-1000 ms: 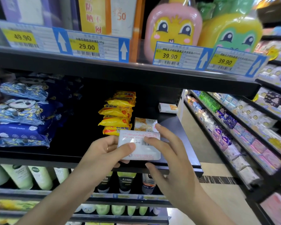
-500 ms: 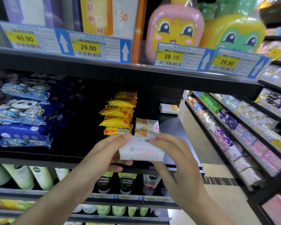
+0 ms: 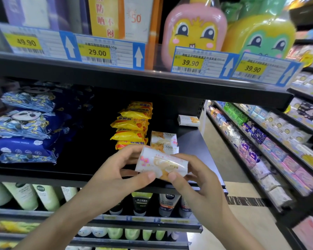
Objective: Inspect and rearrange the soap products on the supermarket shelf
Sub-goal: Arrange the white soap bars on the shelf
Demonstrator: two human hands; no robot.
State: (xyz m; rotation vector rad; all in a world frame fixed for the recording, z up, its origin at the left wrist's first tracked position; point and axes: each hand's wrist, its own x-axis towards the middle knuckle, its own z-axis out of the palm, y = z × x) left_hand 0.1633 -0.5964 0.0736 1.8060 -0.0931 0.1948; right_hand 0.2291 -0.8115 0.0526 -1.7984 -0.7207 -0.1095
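Observation:
A white soap bar with a pink and orange print is held in front of the black shelf, its printed face toward me. My left hand grips its left end with thumb below and fingers behind. My right hand pinches its right end, thumb on the near edge. Just behind it, two matching white soap bars stand stacked on the shelf. Another white bar lies alone at the back right. A stack of yellow soap packs stands left of the white bars.
Blue patterned packs are piled at the shelf's left. The upper shelf edge with price tags hangs overhead. Tubes, some labelled Nivea, fill the shelf below. An aisle and another rack of packaged goods run along the right.
Both hands have turned the white soap bar over: its barcode side faced me before, and now its printed front does. The bar also sits slightly lower and tilted.

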